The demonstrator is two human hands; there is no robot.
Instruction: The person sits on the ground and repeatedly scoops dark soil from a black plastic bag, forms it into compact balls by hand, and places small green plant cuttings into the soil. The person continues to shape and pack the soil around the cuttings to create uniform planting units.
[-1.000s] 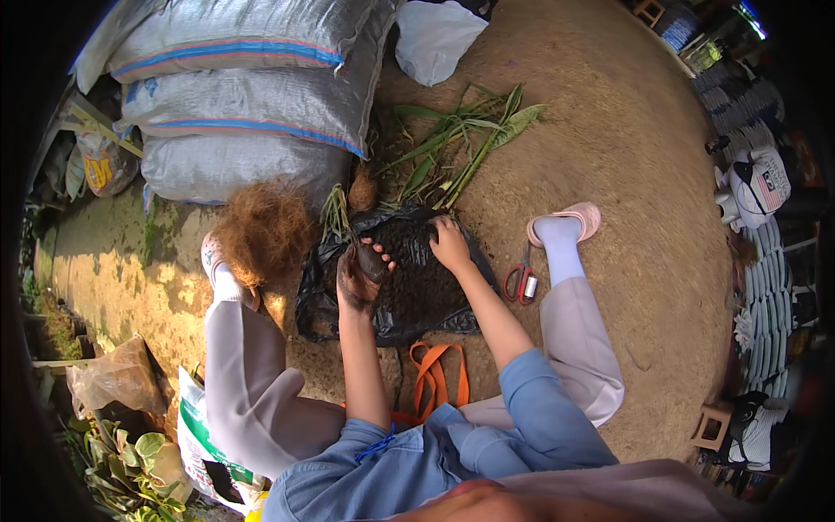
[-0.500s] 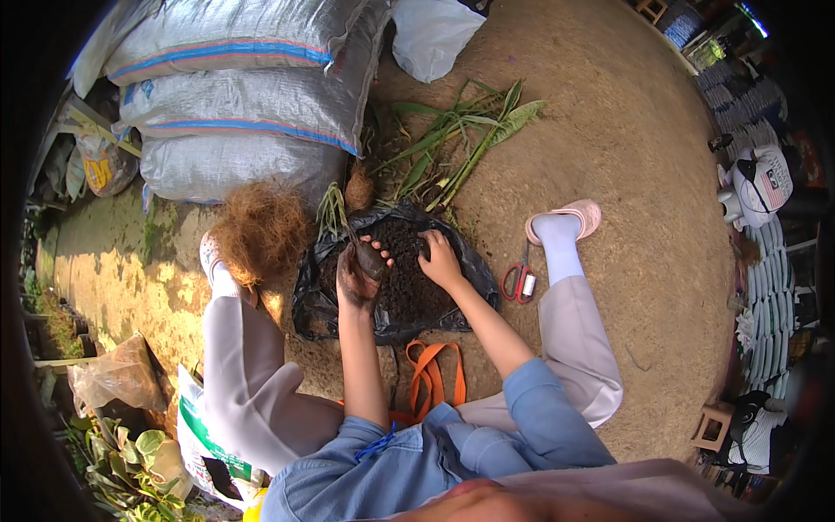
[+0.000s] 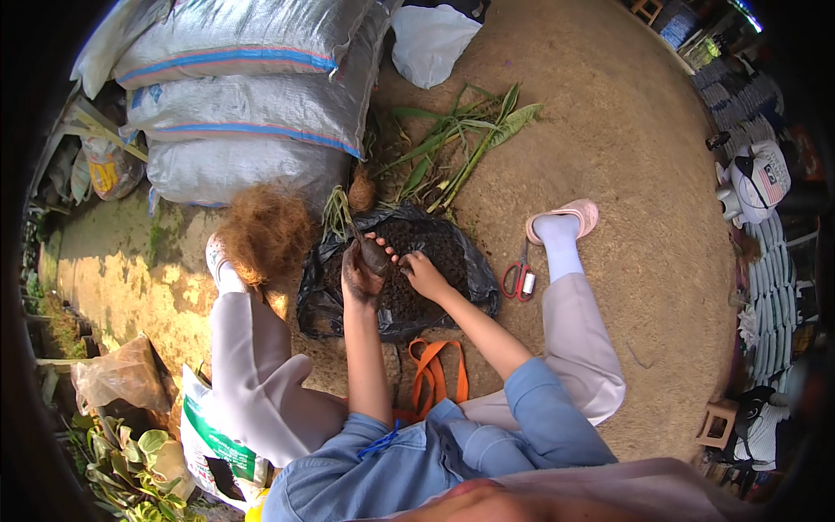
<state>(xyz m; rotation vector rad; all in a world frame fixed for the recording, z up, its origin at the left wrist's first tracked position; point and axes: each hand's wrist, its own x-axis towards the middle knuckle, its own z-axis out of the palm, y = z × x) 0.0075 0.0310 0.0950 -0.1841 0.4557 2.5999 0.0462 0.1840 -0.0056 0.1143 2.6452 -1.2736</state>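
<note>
My left hand [image 3: 358,277], smeared with dark soil, is closed round the dark, rounded root ball [image 3: 374,257] of a small plant. The plant's thin, drooping leaves [image 3: 337,211] point away from me, past the far edge of a black plastic bag [image 3: 315,315]. Loose dark soil [image 3: 445,252] lies in the spread bag, beneath both hands. Close to the right side of the root ball is my right hand [image 3: 426,277], its fingers curled together. What they hold, if anything, is hidden.
Brown fibre [image 3: 265,230] lies left of the bag, with a small fibre-wrapped ball [image 3: 362,193] behind it. Cut leaves [image 3: 470,139] are farther off. Red-handled scissors [image 3: 518,280] lie right, orange straps [image 3: 430,370] nearer me. Stacked silver sacks [image 3: 252,104] stand far left.
My right hand has moved left from the loose soil to the side of the root ball, and its fingers have curled. My left hand keeps its hold on the plant.
</note>
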